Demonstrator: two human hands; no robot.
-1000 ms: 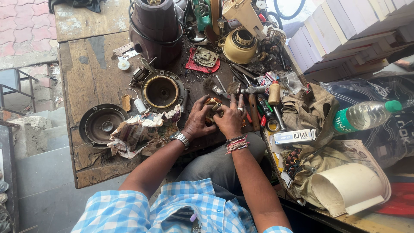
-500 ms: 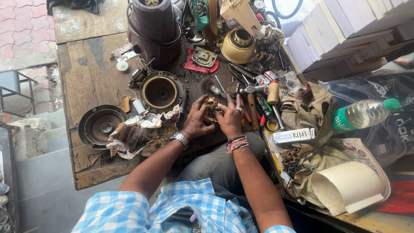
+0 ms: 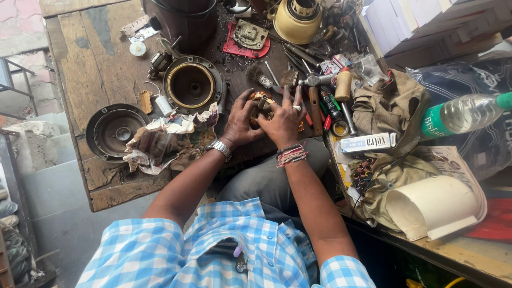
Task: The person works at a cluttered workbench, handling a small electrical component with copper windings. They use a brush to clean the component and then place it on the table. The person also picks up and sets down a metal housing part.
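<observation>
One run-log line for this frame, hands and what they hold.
left hand: gripping small motor part | right hand: gripping same part | nearby: hammer, crumpled newspaper | surface: wooden bench

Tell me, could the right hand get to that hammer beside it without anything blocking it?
Probably yes: the hammer lies just beside the right hand with nothing over it, though both hands now grip the small copper-wound part.

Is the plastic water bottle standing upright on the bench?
No, the plastic water bottle lies on its side at the right, its green cap pointing toward the frame edge, well apart from both hands.
</observation>
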